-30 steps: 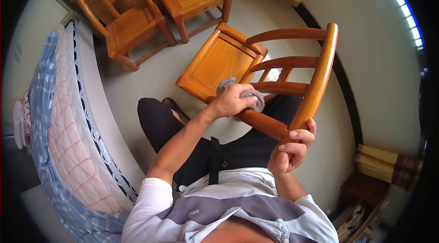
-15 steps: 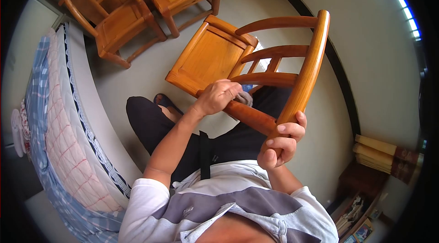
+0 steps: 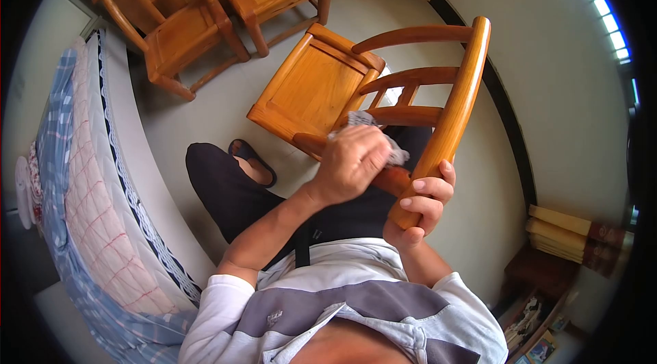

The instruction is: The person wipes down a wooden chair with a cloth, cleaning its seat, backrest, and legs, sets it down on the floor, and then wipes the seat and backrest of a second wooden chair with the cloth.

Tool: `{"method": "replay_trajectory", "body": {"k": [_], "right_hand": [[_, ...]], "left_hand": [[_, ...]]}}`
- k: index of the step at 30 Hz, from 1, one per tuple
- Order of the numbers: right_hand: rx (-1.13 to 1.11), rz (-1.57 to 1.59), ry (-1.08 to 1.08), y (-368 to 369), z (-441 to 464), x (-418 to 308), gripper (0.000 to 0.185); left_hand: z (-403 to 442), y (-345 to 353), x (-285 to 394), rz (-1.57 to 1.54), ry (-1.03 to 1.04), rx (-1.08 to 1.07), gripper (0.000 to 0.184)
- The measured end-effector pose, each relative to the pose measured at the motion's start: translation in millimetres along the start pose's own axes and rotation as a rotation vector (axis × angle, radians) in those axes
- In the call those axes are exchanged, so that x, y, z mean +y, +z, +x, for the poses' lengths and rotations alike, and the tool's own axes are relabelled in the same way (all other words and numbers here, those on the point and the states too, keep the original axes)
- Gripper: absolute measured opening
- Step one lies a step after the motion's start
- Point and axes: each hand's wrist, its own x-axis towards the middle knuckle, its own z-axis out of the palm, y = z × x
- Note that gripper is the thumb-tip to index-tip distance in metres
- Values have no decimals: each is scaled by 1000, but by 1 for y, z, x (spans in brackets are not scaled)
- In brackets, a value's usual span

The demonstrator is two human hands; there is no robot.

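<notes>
A wooden chair is between my knees and the wall, its panelled seat to the left and its slatted backrest to the right. My left hand is closed over a crumpled grey cloth, pressed against the near side post of the backrest. Much of that post is hidden under the hand and cloth. My right hand is wrapped round the near end of the thick top rail, its fingers curled over the outer side.
Two similar wooden chairs stand at the upper left. A bed with a checked blue cover runs along the left. On the right are a wall with a dark skirting strip and a low cabinet bearing folded yellow cloth. A sandalled foot rests on the floor.
My left hand has slid with the cloth along the side post, rightward toward the top rail. My right hand keeps its grip on the rail, and the chair has barely shifted.
</notes>
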Motion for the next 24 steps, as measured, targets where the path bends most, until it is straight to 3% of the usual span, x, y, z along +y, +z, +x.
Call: {"method": "replay_trajectory", "body": {"k": [3, 5, 9, 11, 12, 16, 21, 24], "right_hand": [[50, -17, -5, 6, -2, 1, 47], [250, 9, 26, 15, -3, 2, 46], [189, 11, -8, 13, -1, 0, 42], [154, 7, 1, 9, -4, -1, 41], [140, 2, 21, 8, -4, -2, 40], [82, -11, 24, 3, -5, -1, 40], [-45, -24, 25, -6, -3, 0, 39], [-10, -36, 30, -2, 1, -1, 39]], "left_hand": [[3, 7, 52, 36, 136, 26, 27], [-8, 11, 39, -355, 113, 136, 23], [-29, 3, 18, -291, 95, 128, 25], [-30, -7, 3, -91, 203, 37, 30], [-30, -12, -2, -27, 181, 27, 42], [-36, -23, -28, -109, 26, -4, 54], [-55, -29, -55, -81, 31, 30, 56], [-76, -30, -72, -57, -164, 167, 65]]}}
